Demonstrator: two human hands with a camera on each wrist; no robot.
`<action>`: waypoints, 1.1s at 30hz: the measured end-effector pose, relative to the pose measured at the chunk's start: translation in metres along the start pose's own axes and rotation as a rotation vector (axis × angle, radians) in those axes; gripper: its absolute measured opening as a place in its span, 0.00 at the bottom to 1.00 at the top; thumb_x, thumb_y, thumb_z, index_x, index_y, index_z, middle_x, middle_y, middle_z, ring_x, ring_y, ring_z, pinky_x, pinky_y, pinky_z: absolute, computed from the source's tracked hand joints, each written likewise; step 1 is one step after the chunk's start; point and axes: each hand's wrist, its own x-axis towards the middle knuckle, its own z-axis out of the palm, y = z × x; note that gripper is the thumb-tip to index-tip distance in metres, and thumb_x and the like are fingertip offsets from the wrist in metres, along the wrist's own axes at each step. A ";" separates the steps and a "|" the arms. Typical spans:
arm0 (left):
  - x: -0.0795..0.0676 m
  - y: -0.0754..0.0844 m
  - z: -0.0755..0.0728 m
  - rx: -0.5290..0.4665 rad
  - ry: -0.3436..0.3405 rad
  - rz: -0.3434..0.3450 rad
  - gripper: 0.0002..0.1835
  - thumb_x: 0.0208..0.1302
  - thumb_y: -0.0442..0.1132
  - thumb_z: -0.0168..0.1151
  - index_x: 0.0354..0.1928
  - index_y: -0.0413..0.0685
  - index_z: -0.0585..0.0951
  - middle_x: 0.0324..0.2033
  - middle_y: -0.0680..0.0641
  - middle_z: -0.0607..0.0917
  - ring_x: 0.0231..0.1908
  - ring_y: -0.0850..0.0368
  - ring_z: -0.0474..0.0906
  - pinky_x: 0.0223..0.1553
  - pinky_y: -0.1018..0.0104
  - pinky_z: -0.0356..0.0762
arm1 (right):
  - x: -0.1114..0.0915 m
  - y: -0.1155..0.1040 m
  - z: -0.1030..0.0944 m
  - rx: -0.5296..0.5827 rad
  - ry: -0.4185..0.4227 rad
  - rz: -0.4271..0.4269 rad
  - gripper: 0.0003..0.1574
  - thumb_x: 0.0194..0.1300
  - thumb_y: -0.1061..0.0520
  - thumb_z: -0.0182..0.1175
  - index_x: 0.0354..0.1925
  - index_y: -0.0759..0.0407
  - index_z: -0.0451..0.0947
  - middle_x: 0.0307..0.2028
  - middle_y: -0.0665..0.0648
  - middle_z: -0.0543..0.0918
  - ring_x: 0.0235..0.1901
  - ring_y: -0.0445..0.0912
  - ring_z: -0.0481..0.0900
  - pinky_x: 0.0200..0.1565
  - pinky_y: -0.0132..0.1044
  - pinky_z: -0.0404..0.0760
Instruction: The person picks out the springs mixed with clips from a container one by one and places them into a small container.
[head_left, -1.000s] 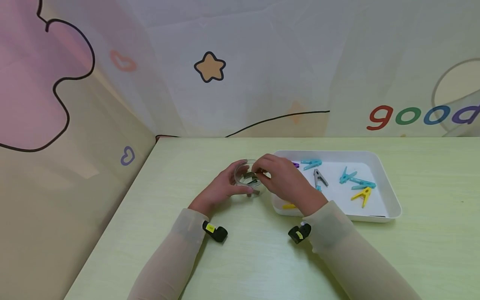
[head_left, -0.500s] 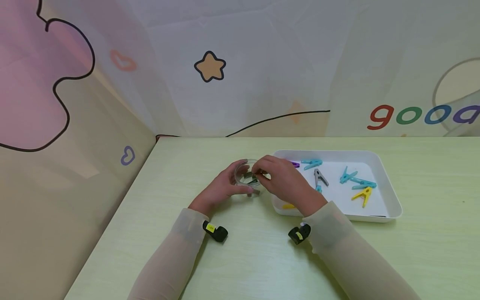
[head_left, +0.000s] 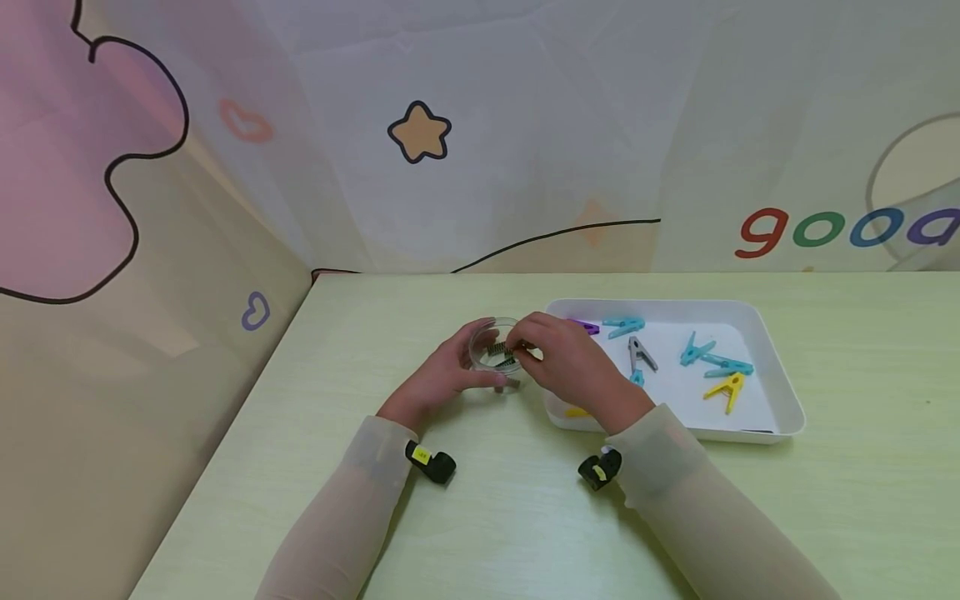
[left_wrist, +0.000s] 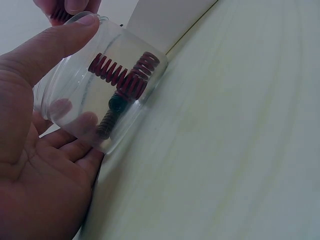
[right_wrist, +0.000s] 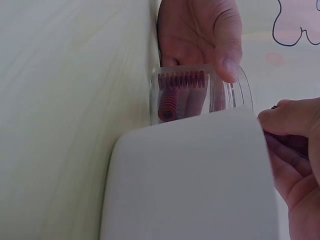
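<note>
My left hand grips a clear round jar that stands on the table, thumb on the near side and fingers beyond. Inside it lie several coil springs, among them a red one and a dark one. At the jar's mouth is my right hand, pinching a red spring between thumb and fingers. Those fingers partly cover the spring. In the right wrist view, a white tray hides the lower part of the jar.
The white tray sits just right of the jar, partly under my right hand. It holds several plastic clips, such as a yellow clip, a grey clip and a purple clip. A printed backdrop rises behind the table.
My right hand has shifted very slightly to the right at the jar's mouth, baring a bit more of the purple clip. The left hand and jar stay in place.
</note>
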 end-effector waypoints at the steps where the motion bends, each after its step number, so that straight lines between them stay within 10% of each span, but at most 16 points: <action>1: 0.000 0.000 0.000 -0.003 -0.001 0.000 0.47 0.55 0.47 0.73 0.73 0.62 0.56 0.70 0.55 0.66 0.72 0.59 0.57 0.73 0.51 0.52 | 0.000 0.000 0.000 -0.001 -0.002 0.002 0.08 0.62 0.62 0.65 0.41 0.59 0.82 0.42 0.54 0.84 0.42 0.46 0.82 0.48 0.40 0.83; 17: -0.009 0.023 0.000 0.012 -0.047 -0.039 0.48 0.59 0.41 0.70 0.76 0.53 0.51 0.73 0.46 0.61 0.74 0.53 0.53 0.74 0.52 0.50 | -0.002 0.004 0.002 0.007 0.033 -0.043 0.06 0.60 0.64 0.66 0.38 0.59 0.82 0.40 0.54 0.84 0.39 0.46 0.83 0.45 0.39 0.83; 33: 0.001 0.001 0.000 0.000 -0.008 -0.006 0.50 0.53 0.50 0.74 0.74 0.61 0.56 0.71 0.53 0.66 0.73 0.59 0.57 0.74 0.52 0.51 | -0.007 0.005 -0.003 -0.019 0.029 -0.035 0.07 0.59 0.63 0.67 0.38 0.57 0.81 0.40 0.52 0.84 0.39 0.45 0.82 0.45 0.39 0.84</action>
